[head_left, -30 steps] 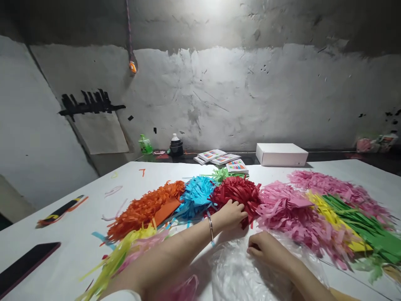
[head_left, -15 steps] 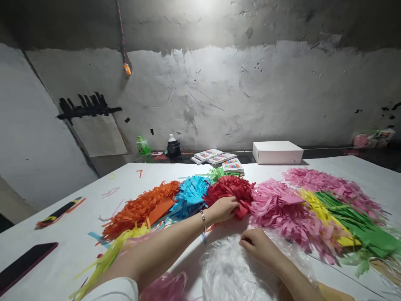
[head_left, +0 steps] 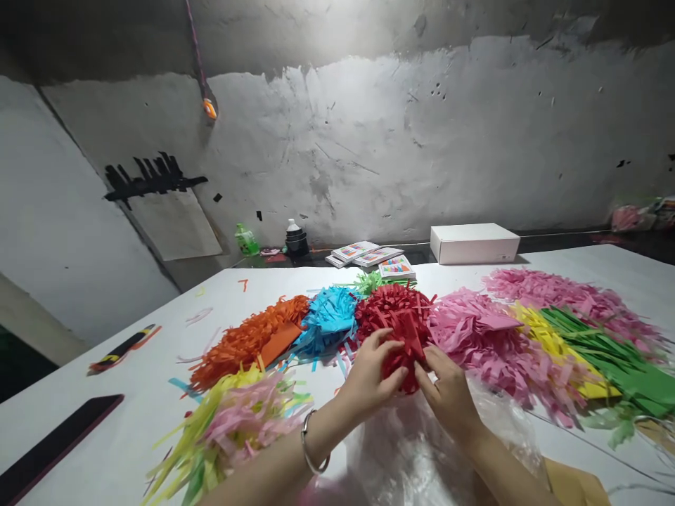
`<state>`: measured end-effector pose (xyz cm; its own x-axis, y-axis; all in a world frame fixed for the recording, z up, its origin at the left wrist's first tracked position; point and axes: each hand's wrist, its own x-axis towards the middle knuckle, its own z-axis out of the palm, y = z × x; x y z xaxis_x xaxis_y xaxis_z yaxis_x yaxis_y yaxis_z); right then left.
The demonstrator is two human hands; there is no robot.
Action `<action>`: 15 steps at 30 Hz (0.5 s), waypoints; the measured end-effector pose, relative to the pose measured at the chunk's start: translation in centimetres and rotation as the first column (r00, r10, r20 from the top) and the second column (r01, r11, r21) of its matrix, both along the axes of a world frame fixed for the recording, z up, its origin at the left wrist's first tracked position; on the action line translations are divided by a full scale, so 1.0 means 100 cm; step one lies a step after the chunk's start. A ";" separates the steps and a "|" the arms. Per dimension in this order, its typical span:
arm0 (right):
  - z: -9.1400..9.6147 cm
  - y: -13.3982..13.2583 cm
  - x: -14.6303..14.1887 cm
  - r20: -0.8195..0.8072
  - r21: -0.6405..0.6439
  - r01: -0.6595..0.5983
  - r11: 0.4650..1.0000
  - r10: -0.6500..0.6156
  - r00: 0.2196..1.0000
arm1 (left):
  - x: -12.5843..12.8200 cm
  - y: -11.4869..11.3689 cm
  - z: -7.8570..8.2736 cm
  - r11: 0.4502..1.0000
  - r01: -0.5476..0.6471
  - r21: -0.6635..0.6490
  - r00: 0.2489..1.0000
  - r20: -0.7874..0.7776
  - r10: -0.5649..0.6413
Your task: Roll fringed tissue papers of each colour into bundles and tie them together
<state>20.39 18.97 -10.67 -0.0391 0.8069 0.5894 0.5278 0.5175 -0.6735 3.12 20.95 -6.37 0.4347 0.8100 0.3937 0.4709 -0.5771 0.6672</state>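
Observation:
A bunch of red fringed paper tassels (head_left: 387,306) lies in the middle of the white-covered table. Raised in front of it is one red paper tassel (head_left: 410,344), held between both hands. My left hand (head_left: 373,369), with a silver bracelet at the wrist, has its curled fingers and thumb around the tassel's left side. With thumb and fingertips, my right hand (head_left: 447,390) grips its lower right edge. Beneath the hands spreads a crumpled clear plastic bag (head_left: 406,450). Blue tassels (head_left: 327,313) sit left of the red bunch, and pink tassels (head_left: 469,323) right of it.
Orange tassels (head_left: 247,337) and a yellow-pink pile of strips (head_left: 247,414) are at left, near a dark phone (head_left: 58,443) and a cutter (head_left: 124,349). Yellow (head_left: 559,351) and green tassels (head_left: 612,351) lie right. Behind stand printed packs (head_left: 363,254) and a white box (head_left: 474,244).
My left hand has drawn a red tassel from the bunch toward me. My right hand has risen from the plastic bag and now grips the tassel too. The view has shifted slightly.

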 end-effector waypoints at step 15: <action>0.011 -0.003 0.004 0.063 0.043 -0.032 0.999 0.030 0.998 | -0.003 0.005 -0.028 0.914 0.135 -0.384 0.919 0.394 0.030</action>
<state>20.83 18.71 -9.52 -0.1015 0.7783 0.6196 0.5513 0.5625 -0.6162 2.85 21.48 -9.19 0.3624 0.9126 0.1894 0.1072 -0.2427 0.9642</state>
